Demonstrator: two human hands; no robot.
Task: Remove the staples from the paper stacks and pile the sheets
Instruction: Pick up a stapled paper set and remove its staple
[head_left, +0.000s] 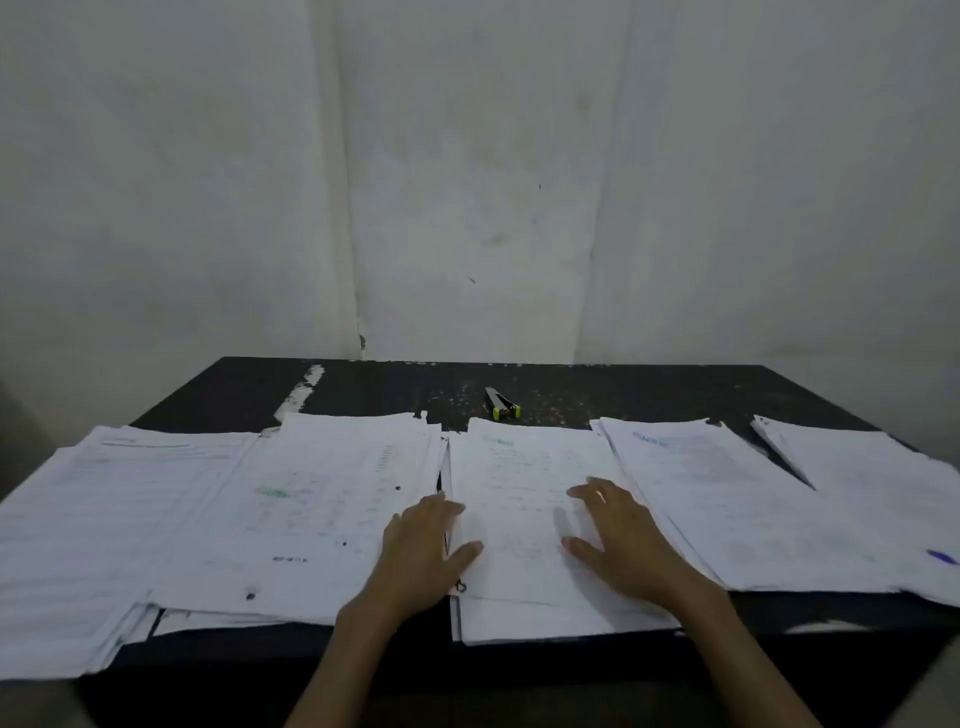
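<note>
**Both hands flat on the middle stack, tool not picked up yet**

The middle stack (524, 525) sits dead centre in front of me, its near end hanging slightly over the table (649, 395) edge. Both hands are on it and hold nothing.

- Left hand (421, 551): flat across the stack's left edge, fingers straight, thumb out on the top sheet.
- Right hand (618, 540): flat on the right half, fingers spread wide.

My read on why: pin the stack and square it so it can't slide while I look for the staple. A small dark mark at the near left corner may be the staple, but it's too blurred to tell.

There are 2 left piles (291, 509), overlapping and fanned loose, probably the finished sheets. The 2 right piles (727, 499) look tidier, probably the queue. The nearer 1 lies just beside my right hand.

The small black tool with a yellow tip (501, 405) lies on bare table just past the stack's far edge, straight ahead and untouched.

Next, 1 hand fetches the tool while the other clamps. Lifting both hands risks the overhanging stack slipping off.
</note>
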